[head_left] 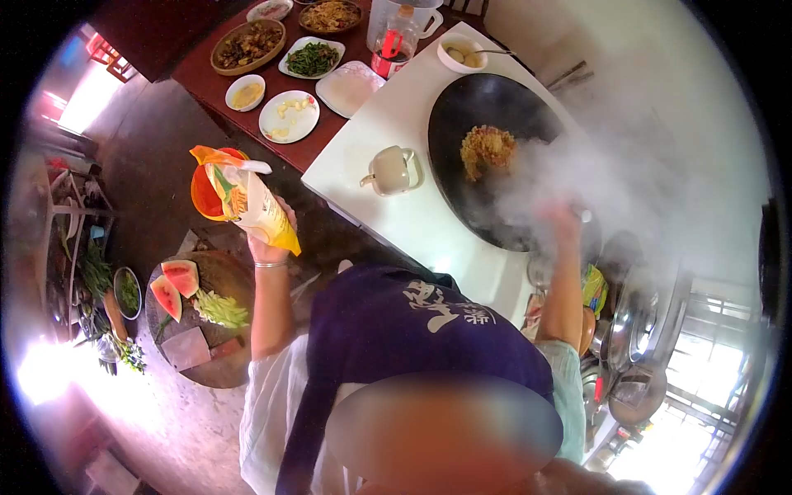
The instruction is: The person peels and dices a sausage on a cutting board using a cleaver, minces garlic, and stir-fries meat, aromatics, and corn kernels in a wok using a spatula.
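Observation:
My left hand [271, 247] is closed around a yellow, white and orange plastic packet [254, 205], its top end tipped toward the upper left. An orange bucket [203, 196] shows just behind the packet. Over the near right rim of the black wok [454, 194], my right hand [563, 221] is closed, blurred by thick steam. A pale handle end [586, 216] sticks out of its grip; the rest of that utensil is hidden. A clump of browned food [487, 152] lies in the wok.
On the white stove counter [363, 157] stand a beige square container [391, 171] and a white bowl [462, 56] with a spoon. Filled dishes and a bottle [394, 45] crowd the red table [210, 92]. A cleaver [188, 349], watermelon [167, 295] and cabbage [221, 308] lie on a round board [219, 268].

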Available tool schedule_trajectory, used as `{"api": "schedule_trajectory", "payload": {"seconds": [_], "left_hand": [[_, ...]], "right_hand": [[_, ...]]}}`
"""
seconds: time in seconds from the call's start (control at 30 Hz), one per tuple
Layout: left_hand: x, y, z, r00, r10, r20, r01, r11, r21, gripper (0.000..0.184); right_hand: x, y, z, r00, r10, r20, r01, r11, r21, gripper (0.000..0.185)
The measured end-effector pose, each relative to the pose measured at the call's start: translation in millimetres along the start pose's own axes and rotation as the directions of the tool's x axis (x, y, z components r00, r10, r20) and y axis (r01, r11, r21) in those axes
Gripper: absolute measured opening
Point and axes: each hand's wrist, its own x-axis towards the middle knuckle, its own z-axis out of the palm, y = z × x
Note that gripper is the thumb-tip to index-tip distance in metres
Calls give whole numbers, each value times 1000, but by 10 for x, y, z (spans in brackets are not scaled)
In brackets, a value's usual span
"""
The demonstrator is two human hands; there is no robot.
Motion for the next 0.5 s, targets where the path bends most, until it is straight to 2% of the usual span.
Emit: {"api": "schedule_trajectory", "payload": {"seconds": [0.03, 0.07, 0.13, 0.2, 0.23, 0.3, 0.37, 0.43, 0.47, 0.5], "left_hand": [[-9, 42, -57, 1000, 8, -15, -7, 999, 49, 46], [-27, 37, -42, 999, 27, -18, -27, 1000, 13, 46], [-68, 9, -11, 998, 62, -24, -64, 996, -60, 46], [-57, 41, -93, 1000, 25, -6, -25, 999, -23, 45], [-53, 68, -143, 1000, 10, 6, -9, 1000, -4, 45], [-41, 101, -190, 998, -23, 52, 20, 998, 62, 45], [-43, 99, -132, 998, -26, 52, 23, 998, 60, 45], [-77, 35, 46, 1000, 13, 2, -13, 1000, -19, 45], [-92, 34, 43, 1000, 24, -4, -24, 999, -34, 45], [-100, 46, 32, 999, 33, -9, -34, 998, -48, 45]], "right_hand": [[-86, -208, -44, 999, -51, 14, 50, 997, 51, 38], [-135, -343, -106, 996, -82, 29, 79, 992, 103, 39], [-132, -406, -188, 997, -48, 57, 34, 972, 233, 40], [-43, -263, -119, 991, 102, 89, -133, 868, 479, 44], [99, 60, 15, 980, 135, 148, -198, 761, 617, 47], [123, 145, 170, 981, 118, 150, -191, 664, 723, 49], [-63, -214, 333, 999, 35, 23, -41, 719, 694, 48], [-97, -736, 26, 969, 245, -10, -218, 882, 417, 52], [-146, -973, -132, 937, 344, -56, -319, 911, 263, 54], [-210, -1172, -271, 935, 352, -45, -334, 916, 221, 53]]}}
